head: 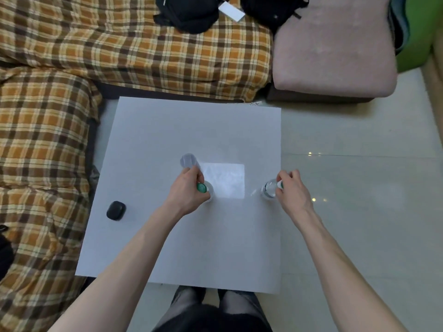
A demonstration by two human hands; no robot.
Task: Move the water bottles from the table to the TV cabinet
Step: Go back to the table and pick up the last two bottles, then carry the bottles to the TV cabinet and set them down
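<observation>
Bottles (208, 190) (269, 190) gripped at the caps by both hands' fingers (194, 174) (286, 176); earbud case (115, 210) sits apart.

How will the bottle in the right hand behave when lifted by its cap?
The bottle looks clear plastic and seems to hold water, so probably fairly heavy for its size. The right hand pinches only the green cap, so the body may swing. It stands near the table edge; a sideways nudge could tip it off.

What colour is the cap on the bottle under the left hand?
Green, on the bottle cap at the left hand, seen in the head view.
</observation>
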